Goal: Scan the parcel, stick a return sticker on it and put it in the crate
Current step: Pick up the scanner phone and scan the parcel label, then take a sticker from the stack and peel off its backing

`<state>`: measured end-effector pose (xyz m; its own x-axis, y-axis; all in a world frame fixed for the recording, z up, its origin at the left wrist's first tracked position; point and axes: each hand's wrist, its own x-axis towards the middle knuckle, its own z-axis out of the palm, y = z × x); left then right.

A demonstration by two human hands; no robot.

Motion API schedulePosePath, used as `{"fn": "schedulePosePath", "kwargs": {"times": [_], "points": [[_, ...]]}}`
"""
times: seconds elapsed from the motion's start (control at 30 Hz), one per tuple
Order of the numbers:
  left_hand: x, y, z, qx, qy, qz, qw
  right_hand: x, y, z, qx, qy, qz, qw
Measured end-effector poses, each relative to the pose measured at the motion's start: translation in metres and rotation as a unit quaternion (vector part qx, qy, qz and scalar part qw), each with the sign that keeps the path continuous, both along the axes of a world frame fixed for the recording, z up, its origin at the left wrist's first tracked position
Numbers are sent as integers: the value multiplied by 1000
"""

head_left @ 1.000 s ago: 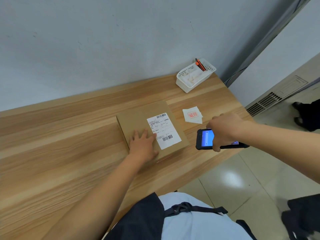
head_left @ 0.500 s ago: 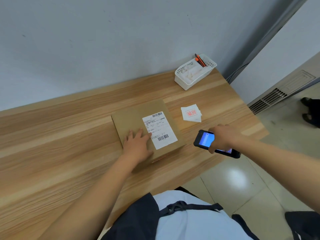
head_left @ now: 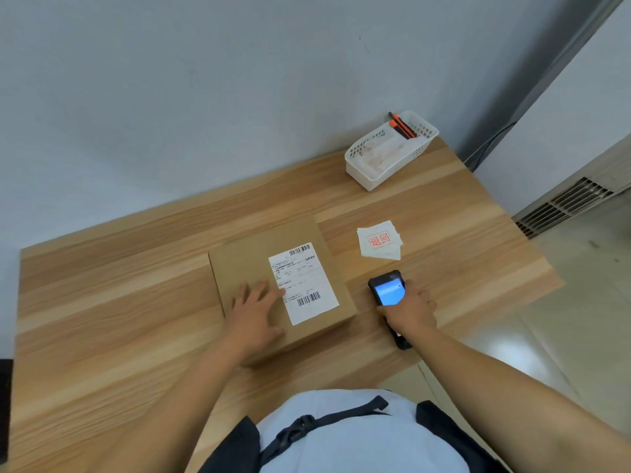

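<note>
Parcel (head_left: 280, 285) lies flat mid-table in the head view, with no return sticker on it, and no crate in sight; whether the scan is done we cannot tell. Stickers (head_left: 379, 244) wait at two o'clock from it. Our left hand (head_left: 256, 310) rests spread flat on the box. Our right hand (head_left: 408, 307), at three o'clock, grips the scanner (head_left: 387, 290) just beside the parcel.
</note>
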<state>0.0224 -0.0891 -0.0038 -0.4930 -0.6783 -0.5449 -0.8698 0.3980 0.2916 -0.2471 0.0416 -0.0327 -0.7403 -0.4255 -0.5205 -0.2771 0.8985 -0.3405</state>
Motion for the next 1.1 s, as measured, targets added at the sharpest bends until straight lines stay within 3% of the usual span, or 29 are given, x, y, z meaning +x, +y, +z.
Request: {"fn": "schedulePosePath", "kwargs": {"times": [0.47, 0.7, 0.93, 1.1], "points": [[-6, -1, -4, 14, 18, 56, 998, -21, 6, -31, 65, -10, 89, 994], [-17, 2, -2, 3, -11, 85, 996, -99, -62, -22, -65, -2, 106, 992], [-15, 5, -7, 0, 11, 113, 994, -164, -141, -39, -67, 22, 278, 958], [-16, 7, -3, 7, 34, 127, 991, -181, -166, -40, -4, 58, 367, 928]]}}
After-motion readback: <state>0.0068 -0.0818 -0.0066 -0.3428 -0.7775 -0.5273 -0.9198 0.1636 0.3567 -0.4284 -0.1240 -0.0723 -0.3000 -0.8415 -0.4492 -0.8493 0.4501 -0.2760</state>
